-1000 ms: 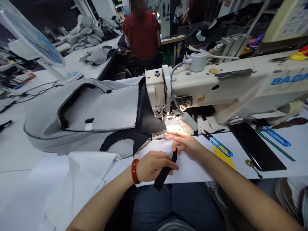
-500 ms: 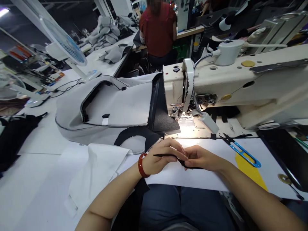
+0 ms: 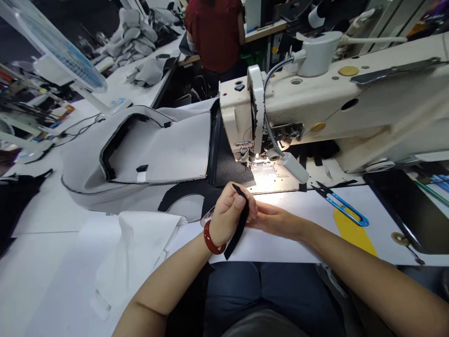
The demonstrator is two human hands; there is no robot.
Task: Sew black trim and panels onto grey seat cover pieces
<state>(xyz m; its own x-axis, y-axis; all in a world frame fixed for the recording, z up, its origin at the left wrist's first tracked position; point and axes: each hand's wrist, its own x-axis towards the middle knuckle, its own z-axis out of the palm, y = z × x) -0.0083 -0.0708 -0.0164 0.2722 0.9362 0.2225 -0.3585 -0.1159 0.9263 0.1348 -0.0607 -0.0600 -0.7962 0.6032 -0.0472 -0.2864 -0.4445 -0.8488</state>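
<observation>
My left hand (image 3: 227, 211), a red bangle on its wrist, is closed on a narrow black fabric strip (image 3: 241, 226). The thumb presses the strip near its upper end, and the lower end hangs free over the white tabletop. Just right of it, touching or nearly so, is my right hand (image 3: 277, 220); its fingertips are hidden behind the left hand and the strip. Beyond the hands stands a sewing machine (image 3: 238, 110) with its needle area lit. A large grey fabric piece with black edging (image 3: 175, 152) lies to its left, its dark panel reaching the needle plate.
Blue thread snips (image 3: 345, 208) lie right of my hands on a yellow piece (image 3: 354, 234), near a black phone (image 3: 407, 210). White cloth (image 3: 136, 252) lies at left. A fan (image 3: 61, 51) stands far left, and a person in red (image 3: 214, 35) sits beyond the machine.
The black strip has turned from lying sideways across both hands to hanging steeply from my left hand. My left hand has rotated upward, and my right fingers have moved behind it. The camera view has shifted.
</observation>
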